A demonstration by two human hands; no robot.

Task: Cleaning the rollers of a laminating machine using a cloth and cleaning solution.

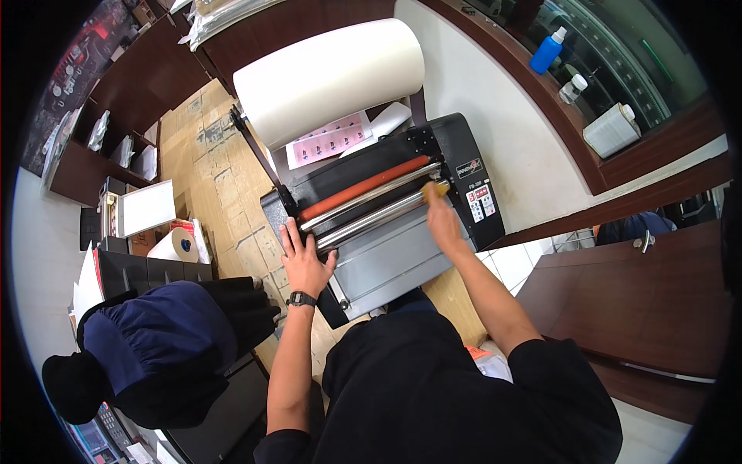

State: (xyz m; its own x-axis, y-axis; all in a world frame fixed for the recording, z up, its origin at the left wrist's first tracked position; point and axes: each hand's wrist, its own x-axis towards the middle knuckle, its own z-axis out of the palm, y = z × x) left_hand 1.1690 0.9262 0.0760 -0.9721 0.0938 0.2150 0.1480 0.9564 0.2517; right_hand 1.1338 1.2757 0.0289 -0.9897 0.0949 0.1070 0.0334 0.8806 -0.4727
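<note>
A black and grey roll laminator stands in front of me, with shiny metal rollers and an orange-red roller across it. My left hand rests with fingers spread on the machine's left end, beside the rollers' ends. Closed around a small yellow pad, my right hand is at the right end of the metal rollers. Whether the pad is a sponge or a folded cloth cannot be made out. A large white film roll is mounted behind, above a pink printed sheet.
A control panel is on the machine's right side. At left, a person in dark clothes sits near a desk. A blue spray bottle and white containers line the right window ledge. A brown wooden door is at right.
</note>
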